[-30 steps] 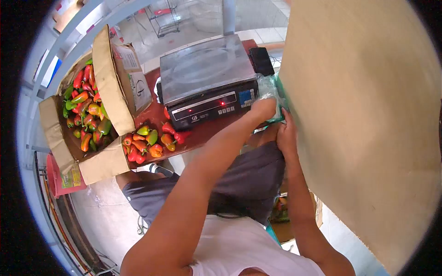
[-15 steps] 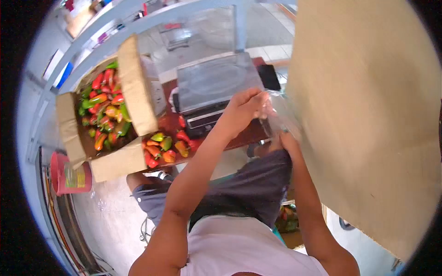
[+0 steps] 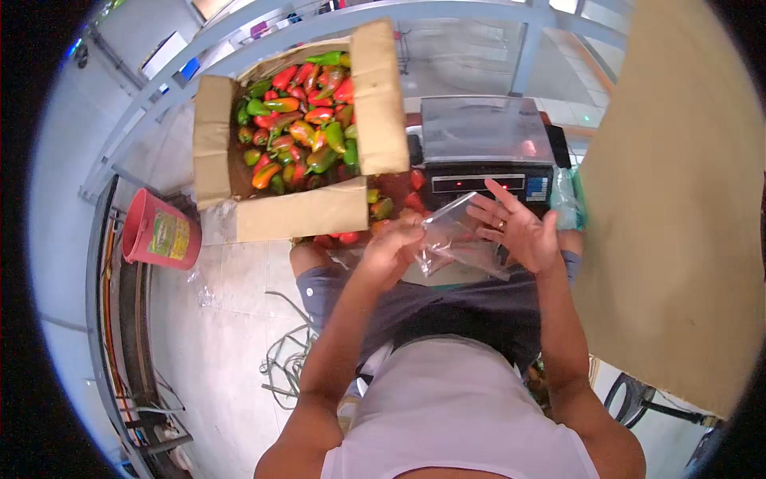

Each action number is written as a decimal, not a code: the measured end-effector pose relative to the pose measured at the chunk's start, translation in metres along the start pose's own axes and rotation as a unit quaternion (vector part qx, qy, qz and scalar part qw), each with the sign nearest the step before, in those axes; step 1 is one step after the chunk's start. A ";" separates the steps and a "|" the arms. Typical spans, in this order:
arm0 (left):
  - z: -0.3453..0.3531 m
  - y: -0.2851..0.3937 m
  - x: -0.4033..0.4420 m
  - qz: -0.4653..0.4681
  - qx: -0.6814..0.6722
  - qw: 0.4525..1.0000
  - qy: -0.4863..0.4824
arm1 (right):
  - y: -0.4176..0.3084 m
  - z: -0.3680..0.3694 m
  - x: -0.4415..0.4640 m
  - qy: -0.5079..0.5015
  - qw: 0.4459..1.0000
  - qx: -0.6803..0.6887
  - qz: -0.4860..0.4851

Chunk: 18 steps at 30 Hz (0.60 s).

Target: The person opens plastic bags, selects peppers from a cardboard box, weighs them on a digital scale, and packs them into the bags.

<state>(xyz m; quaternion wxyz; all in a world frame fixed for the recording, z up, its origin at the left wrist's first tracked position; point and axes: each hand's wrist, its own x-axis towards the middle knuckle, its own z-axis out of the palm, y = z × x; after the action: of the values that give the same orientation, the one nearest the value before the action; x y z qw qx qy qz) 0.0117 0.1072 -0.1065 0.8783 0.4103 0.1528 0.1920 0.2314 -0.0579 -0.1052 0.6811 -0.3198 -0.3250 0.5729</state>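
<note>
My left hand (image 3: 391, 249) pinches one edge of a clear plastic bag (image 3: 448, 246) in front of my lap. Beside the bag's other edge, my right hand (image 3: 525, 233) is open with its fingers spread; whether its fingertips touch the plastic, I cannot tell. Just beyond my hands stands a digital scale (image 3: 488, 132) with a clear-covered platform and lit red digits. Several loose red and green peppers (image 3: 383, 209) lie on the surface left of the scale, partly hidden by my left hand.
A cardboard box (image 3: 303, 212) of red, orange and green peppers (image 3: 307, 132) stands at the left. A large cardboard sheet (image 3: 678, 207) rises on the right. Clear plastic packaging (image 3: 565, 195) hangs beside the scale. A pink bucket (image 3: 163, 238) and tangled strapping (image 3: 287, 355) are on the floor.
My hands have drawn back from the scale's right side to in front of it, bringing the bag along. My right hand has spread open. The camera view has shifted.
</note>
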 end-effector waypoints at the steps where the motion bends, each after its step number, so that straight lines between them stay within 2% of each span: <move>1: -0.013 0.005 -0.010 -0.003 -0.015 0.998 -0.056 | -0.005 0.014 0.012 0.061 0.992 -0.084 0.075; 4: -0.018 0.012 -0.037 -0.049 -0.061 0.995 -0.063 | 0.021 0.032 0.037 -0.081 0.961 -0.255 0.064; 5: -0.026 0.006 -0.042 -0.047 -0.027 0.998 -0.020 | 0.020 0.037 0.039 -0.079 0.952 -0.269 0.124; 8: -0.033 0.001 -0.057 -0.027 0.032 0.998 -0.055 | 0.058 0.047 0.051 0.064 0.996 -0.034 0.045; 9: -0.034 0.004 -0.063 -0.026 0.034 0.996 -0.072 | 0.069 0.052 0.051 0.037 0.999 0.023 0.007; 11: -0.047 -0.012 -0.076 0.083 0.176 0.978 -0.072 | 0.118 0.028 0.045 -0.059 0.973 -0.215 -0.058; 13: -0.053 -0.014 -0.079 0.084 0.218 0.970 -0.073 | 0.155 0.004 0.036 0.031 0.993 -0.002 0.114; 14: -0.055 -0.012 -0.080 0.030 0.188 0.979 -0.070 | 0.174 -0.007 0.031 0.103 0.972 0.108 0.179; 16: -0.056 -0.008 -0.084 -0.077 0.126 0.987 -0.063 | 0.091 0.049 0.027 0.137 0.983 -0.010 0.118; 17: -0.041 -0.001 -0.083 -0.074 0.202 0.975 -0.060 | 0.076 0.055 0.032 0.094 0.994 -0.008 0.045; 18: -0.040 0.000 -0.081 -0.073 0.242 0.965 -0.071 | 0.066 0.060 0.032 0.101 0.993 -0.053 0.029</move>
<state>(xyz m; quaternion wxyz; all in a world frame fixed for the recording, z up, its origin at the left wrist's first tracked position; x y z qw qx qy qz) -0.0764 0.0965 -0.1224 0.7728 0.6114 0.1611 0.0549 0.1494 -0.0137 -0.1214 0.6758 -0.4211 -0.2749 0.5389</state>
